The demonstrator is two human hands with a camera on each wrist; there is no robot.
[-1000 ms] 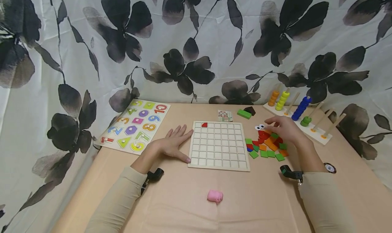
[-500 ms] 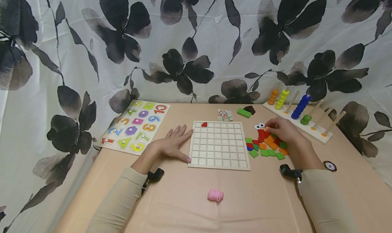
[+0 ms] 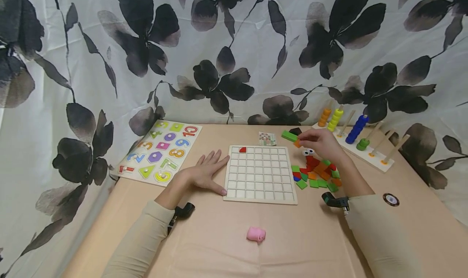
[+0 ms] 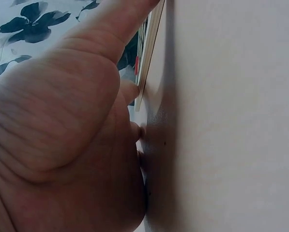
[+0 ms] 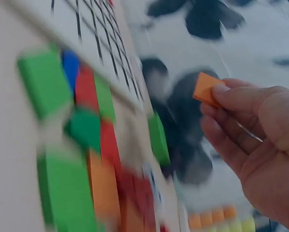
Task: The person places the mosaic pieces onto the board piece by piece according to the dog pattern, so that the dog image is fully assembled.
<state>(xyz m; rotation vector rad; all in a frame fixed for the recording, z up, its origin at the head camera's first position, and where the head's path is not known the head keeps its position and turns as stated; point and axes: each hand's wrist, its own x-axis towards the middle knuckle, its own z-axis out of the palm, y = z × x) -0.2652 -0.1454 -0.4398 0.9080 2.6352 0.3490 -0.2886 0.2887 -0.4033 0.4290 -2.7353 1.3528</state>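
Observation:
A white gridded board point(image 3: 261, 180) lies flat on the table, with a red piece point(image 3: 243, 150) in a cell of its top row. My left hand point(image 3: 201, 175) rests beside it, fingers spread, thumb and forefinger touching the board's left edge. Up off the table, my right hand point(image 3: 323, 145) pinches an orange square tile point(image 5: 207, 89) between thumb and fingers. Below that hand sits a loose pile of red, orange, green and blue tiles point(image 3: 313, 183), right of the board; the forearm partly covers the pile.
A number puzzle board point(image 3: 155, 156) lies at the left. Behind the grid are a small picture card point(image 3: 267, 139) and a green block point(image 3: 289, 136). A peg stand with coloured beads point(image 3: 356, 130) stands at right. A pink toy point(image 3: 256, 234) lies in front, a round disc point(image 3: 391, 199) far right.
My right hand has lifted from the tile pile and moved up and to the left, now carrying an orange tile. The left hand has stayed at the board's edge.

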